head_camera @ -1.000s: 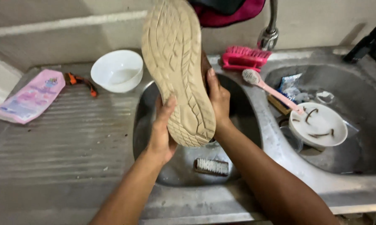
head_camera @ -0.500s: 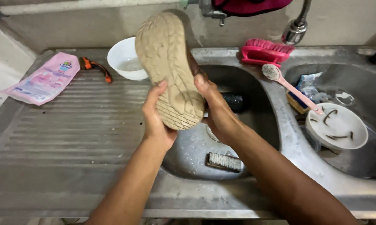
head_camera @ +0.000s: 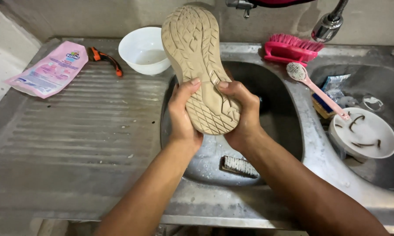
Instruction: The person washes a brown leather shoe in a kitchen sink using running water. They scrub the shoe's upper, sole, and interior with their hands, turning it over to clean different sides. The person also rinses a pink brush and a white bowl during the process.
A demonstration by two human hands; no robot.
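Shoe held sole-up over sink basin

Left hand [head_camera: 183, 114] and right hand [head_camera: 243, 114] clamp the beige shoe [head_camera: 199, 65] heel, thumbs pressed on the sole; scrub brush [head_camera: 240, 166] at 6 o'clock.

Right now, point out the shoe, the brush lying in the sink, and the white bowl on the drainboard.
shoe [head_camera: 197, 57], head view, on the middle of its tan tread sole.
brush [head_camera: 240, 166], head view, on its pale bristles, down in the sink.
white bowl [head_camera: 141, 43], head view, on its inner wall near the rim.
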